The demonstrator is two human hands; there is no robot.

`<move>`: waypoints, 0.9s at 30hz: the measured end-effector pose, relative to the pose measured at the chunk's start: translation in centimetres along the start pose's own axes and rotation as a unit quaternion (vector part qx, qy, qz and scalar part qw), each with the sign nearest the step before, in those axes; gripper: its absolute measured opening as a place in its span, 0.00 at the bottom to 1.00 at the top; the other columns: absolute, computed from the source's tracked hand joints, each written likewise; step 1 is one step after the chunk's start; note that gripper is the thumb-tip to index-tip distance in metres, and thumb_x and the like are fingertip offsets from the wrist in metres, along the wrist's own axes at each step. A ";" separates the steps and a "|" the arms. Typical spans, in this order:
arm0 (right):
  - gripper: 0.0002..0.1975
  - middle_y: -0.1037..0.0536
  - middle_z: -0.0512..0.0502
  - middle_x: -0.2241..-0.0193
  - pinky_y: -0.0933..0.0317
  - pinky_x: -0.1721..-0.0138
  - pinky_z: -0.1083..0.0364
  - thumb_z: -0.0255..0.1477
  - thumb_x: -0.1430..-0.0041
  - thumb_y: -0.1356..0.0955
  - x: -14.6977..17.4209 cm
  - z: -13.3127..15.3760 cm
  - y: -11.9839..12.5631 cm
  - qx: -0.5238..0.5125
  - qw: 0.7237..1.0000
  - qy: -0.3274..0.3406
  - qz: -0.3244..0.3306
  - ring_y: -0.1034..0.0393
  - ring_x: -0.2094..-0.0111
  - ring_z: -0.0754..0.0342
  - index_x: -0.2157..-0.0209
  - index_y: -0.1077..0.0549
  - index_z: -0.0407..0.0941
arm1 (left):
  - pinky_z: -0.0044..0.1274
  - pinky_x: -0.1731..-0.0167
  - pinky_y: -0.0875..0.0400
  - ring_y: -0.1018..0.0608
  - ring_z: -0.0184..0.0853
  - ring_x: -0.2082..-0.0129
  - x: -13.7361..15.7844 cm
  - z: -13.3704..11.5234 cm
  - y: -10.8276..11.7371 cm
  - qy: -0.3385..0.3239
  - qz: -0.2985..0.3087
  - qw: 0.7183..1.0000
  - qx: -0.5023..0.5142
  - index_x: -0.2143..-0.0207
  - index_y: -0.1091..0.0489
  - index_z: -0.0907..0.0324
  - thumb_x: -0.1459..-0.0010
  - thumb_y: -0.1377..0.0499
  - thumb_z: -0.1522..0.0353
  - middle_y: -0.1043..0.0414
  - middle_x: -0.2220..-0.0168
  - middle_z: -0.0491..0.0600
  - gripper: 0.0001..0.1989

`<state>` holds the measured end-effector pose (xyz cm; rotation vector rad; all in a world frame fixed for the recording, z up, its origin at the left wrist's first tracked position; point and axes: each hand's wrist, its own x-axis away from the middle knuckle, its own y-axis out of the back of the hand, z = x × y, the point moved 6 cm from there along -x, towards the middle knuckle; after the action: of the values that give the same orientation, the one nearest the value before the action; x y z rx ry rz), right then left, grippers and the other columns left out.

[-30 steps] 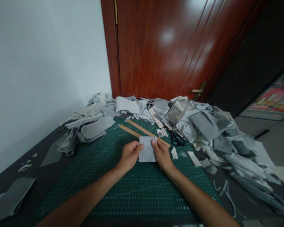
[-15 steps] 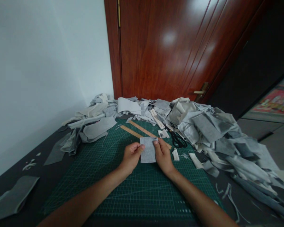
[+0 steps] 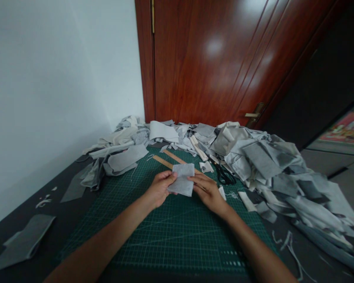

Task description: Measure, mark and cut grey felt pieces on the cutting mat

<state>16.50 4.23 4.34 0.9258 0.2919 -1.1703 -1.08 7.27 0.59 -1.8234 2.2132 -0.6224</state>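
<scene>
Left hand [image 3: 161, 189] and right hand [image 3: 209, 192] pinch opposite sides of a grey cloth piece [image 3: 183, 181], creased across its middle, above the green cutting mat [image 3: 171, 236] on the dark worktop [image 3: 63, 220]. Two wooden strips [image 3: 174, 157] lie on the mat's far part, black scissors [image 3: 224, 174] to their right. White marks [image 3: 234, 258] at the mat's near right and a red panel [image 3: 346, 127], far right, are too blurred to read.

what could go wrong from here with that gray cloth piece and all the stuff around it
The gray cloth, pinched between the left hand and right hand, is bent across its middle, so it might crease there. The black scissors lie beside the loose fabric heap on the right; sliding pieces could cover them, or a reaching hand might get nicked.
</scene>
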 end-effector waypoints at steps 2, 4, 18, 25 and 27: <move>0.17 0.20 0.44 0.49 0.32 0.46 0.48 0.29 0.31 0.33 0.1 0.2 -0.3 0.002 1.000 0.011 0.012 0.25 0.48 0.47 0.44 0.24 0.56 | 0.19 0.86 0.33 0.27 0.29 0.81 0.2 -0.1 -0.2 0.002 0.005 1.000 -0.019 0.71 0.28 0.63 0.61 0.24 0.52 0.29 0.78 0.45 0.27; 0.15 0.19 0.44 0.51 0.31 0.48 0.50 0.28 0.32 0.33 0.2 0.3 -0.4 0.000 1.000 0.018 0.012 0.24 0.50 0.48 0.47 0.22 0.55 | 0.20 0.86 0.32 0.28 0.29 0.82 0.3 -0.2 -0.3 0.001 0.007 0.999 -0.034 0.72 0.29 0.63 0.62 0.25 0.50 0.30 0.79 0.44 0.28; 0.15 0.24 0.51 0.75 0.38 0.64 0.54 0.40 0.42 0.26 1.1 -2.7 -0.7 -0.215 0.924 -0.212 -0.236 0.31 0.71 0.53 0.76 0.26 0.45 | 0.21 0.80 0.27 0.23 0.31 0.80 1.0 0.0 -2.1 -0.045 0.051 0.991 -0.117 0.67 0.25 0.65 0.57 0.28 0.61 0.25 0.76 0.47 0.19; 0.17 0.27 0.53 0.77 0.40 0.66 0.55 0.43 0.44 0.26 1.6 -3.4 -1.1 -0.268 0.886 -0.241 -0.290 0.36 0.73 0.55 0.75 0.27 0.45 | 0.20 0.82 0.32 0.26 0.29 0.81 1.1 1.5 -2.3 -0.042 0.050 0.986 -0.152 0.68 0.24 0.64 0.55 0.28 0.60 0.26 0.76 0.47 0.18; 0.18 0.28 0.54 0.78 0.41 0.68 0.56 0.44 0.45 0.26 1.6 -3.3 -1.1 -0.264 0.886 -0.243 -0.293 0.37 0.74 0.56 0.76 0.28 0.46 | 0.20 0.81 0.32 0.26 0.29 0.80 1.2 2.1 -2.6 -0.034 0.056 0.986 -0.151 0.67 0.24 0.64 0.55 0.28 0.61 0.26 0.76 0.46 0.17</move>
<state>17.05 5.56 0.74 0.0293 0.4683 -1.7163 1.80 5.33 0.03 -1.8015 2.4503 -0.2078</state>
